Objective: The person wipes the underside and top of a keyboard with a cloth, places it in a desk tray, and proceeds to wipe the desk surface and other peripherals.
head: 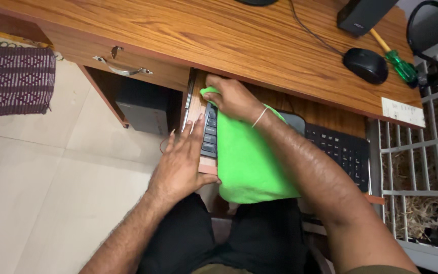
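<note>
My right hand [231, 96] grips a bright green cloth [247, 157] at the far left end of a black keyboard [338, 149]. The cloth drapes over the keyboard's left half and hangs past the front of the pull-out wooden keyboard tray [194, 109]. My left hand [181, 162] lies flat with fingers spread on the tray's left front corner, touching the keyboard's left edge. The keyboard's right half shows uncovered.
A wooden desk [178, 30] spans the top, with a black mouse [365, 65], a green-handled screwdriver [399, 63] and a black box [361, 15]. A drawer with a metal handle [122, 68] is at left. A white metal grille [422, 152] stands at right. A woven mat [13, 81] lies on the tiled floor.
</note>
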